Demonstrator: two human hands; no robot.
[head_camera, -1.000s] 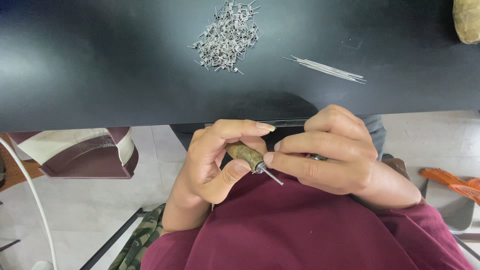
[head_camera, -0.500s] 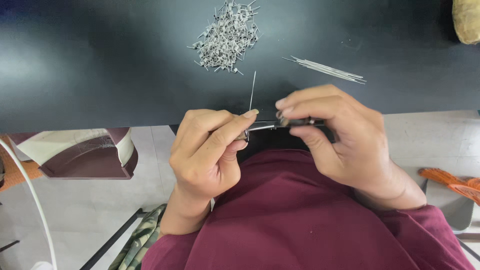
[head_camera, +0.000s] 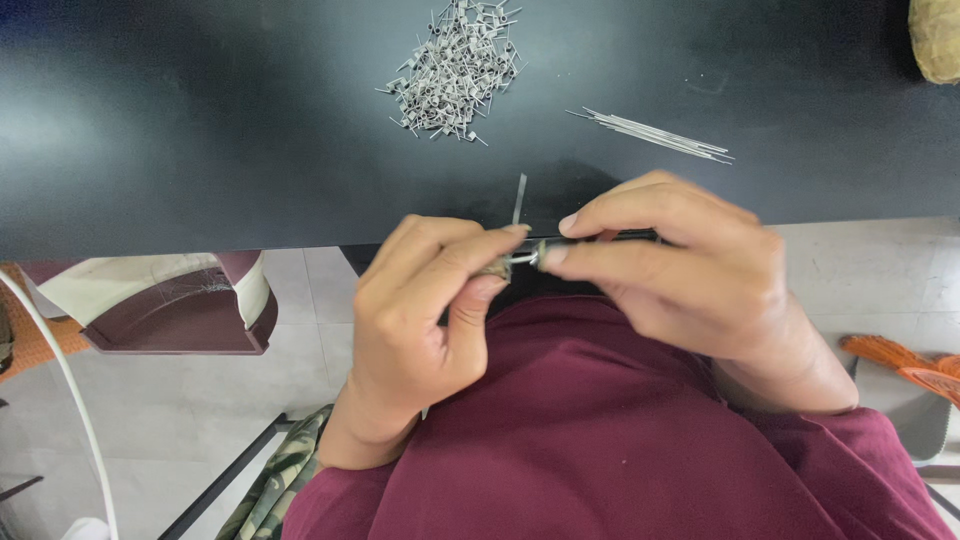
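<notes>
The left hand (head_camera: 420, 320) pinches a wire piece (head_camera: 519, 200) against a small tool (head_camera: 520, 256) gripped in the right hand (head_camera: 690, 275), near the table's (head_camera: 200, 150) edge; slackened fingertips could drop the wire floorward.

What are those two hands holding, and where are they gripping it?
Both hands pinch a thin metal wire: left hand fingertips at its lower end, right hand gripping a small dark tool against it. The wire's upper end stands free.

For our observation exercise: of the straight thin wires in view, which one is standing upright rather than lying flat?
The single thin metal wire pinched between the left hand and right hand; the bundle of straight wires lies flat on the black table.
</notes>
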